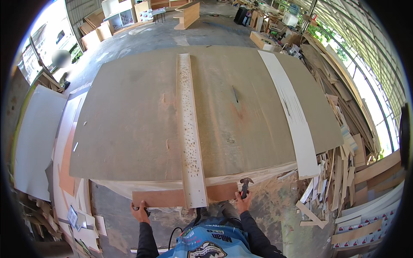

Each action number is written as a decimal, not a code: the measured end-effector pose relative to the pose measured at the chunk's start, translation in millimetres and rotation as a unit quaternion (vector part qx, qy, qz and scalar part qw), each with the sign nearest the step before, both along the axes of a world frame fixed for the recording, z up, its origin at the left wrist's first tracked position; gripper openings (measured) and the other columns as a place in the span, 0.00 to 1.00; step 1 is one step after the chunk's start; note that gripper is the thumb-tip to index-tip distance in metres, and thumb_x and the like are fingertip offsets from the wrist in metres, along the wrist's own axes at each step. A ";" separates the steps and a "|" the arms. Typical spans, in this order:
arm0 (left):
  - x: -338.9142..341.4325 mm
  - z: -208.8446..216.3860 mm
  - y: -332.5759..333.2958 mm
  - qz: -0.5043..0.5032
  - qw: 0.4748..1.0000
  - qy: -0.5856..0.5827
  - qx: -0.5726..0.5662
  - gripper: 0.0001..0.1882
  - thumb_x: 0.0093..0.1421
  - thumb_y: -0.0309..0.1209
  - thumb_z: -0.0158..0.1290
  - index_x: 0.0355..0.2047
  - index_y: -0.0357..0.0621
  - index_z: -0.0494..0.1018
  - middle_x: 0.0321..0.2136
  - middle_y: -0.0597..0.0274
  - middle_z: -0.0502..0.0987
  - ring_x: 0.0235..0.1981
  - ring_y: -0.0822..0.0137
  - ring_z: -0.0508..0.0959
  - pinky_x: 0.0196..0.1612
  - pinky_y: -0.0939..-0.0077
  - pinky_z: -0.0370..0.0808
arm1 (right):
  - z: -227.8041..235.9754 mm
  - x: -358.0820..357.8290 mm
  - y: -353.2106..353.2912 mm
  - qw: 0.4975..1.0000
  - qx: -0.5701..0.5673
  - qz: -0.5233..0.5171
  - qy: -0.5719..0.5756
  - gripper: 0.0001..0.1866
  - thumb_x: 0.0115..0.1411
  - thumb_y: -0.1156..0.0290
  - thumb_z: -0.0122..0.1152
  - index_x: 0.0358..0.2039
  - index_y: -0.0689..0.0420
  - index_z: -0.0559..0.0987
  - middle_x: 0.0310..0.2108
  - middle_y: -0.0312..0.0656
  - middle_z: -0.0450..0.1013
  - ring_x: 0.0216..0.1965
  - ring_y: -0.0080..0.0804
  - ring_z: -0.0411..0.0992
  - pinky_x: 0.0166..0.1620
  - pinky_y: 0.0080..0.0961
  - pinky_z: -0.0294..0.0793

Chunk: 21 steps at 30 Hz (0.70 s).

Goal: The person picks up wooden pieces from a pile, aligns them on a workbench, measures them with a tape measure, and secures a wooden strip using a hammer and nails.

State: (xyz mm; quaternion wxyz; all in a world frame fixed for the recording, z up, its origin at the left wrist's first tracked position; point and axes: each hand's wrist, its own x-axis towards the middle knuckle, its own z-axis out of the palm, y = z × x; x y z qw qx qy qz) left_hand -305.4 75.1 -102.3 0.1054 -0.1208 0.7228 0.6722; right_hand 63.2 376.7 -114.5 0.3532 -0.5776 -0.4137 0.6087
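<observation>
A reddish-brown board [158, 198] lies crosswise at the table's near edge, its middle hidden under a long white strip [189, 137] dotted with many holes or spots. My left hand [140, 213] grips the board's left end, thumb on top. Something small and dark shows beside those fingers, too little to name. In my right hand [243, 203] is a claw hammer [245, 187], held upright by its dark handle, head up. That hand is also at the right end of the brown board. The strip runs straight away from me to the table's far side.
The big brown worktable [129, 116] carries a thin dark pen-like tool [235, 94] and a long white panel [291, 112] on its right. Wood offcuts [329, 185] pile up at right. Sheets [41, 137] lean at left. A wooden cabinet piece [187, 16] stands behind.
</observation>
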 end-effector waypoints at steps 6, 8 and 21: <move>-36.6 -13.6 39.9 0.107 0.992 0.053 -0.043 0.38 0.48 0.27 0.62 0.58 0.35 0.59 0.44 0.49 0.72 0.41 0.59 0.75 0.42 0.67 0.74 | -10.8 -37.3 3.7 0.995 -0.026 -0.035 0.086 0.24 0.56 0.77 0.64 0.47 0.57 0.60 0.32 0.39 0.69 0.28 0.25 0.71 0.27 0.23 0.73; -48.7 -30.5 38.6 0.130 0.988 0.042 -0.069 0.40 0.47 0.28 0.63 0.59 0.34 0.59 0.43 0.50 0.73 0.39 0.59 0.75 0.42 0.67 0.73 | -7.1 -37.4 15.8 0.992 -0.070 -0.007 0.101 0.23 0.55 0.79 0.64 0.45 0.58 0.61 0.32 0.40 0.70 0.27 0.27 0.73 0.28 0.25 0.75; -48.9 -45.6 -5.0 0.167 0.937 0.069 -0.298 0.36 0.45 0.31 0.63 0.54 0.27 0.66 0.34 0.50 0.75 0.27 0.63 0.75 0.34 0.69 0.74 | 24.1 45.2 78.3 0.956 -0.200 0.193 0.098 0.20 0.58 0.77 0.61 0.45 0.57 0.59 0.33 0.47 0.73 0.27 0.39 0.79 0.24 0.29 0.78</move>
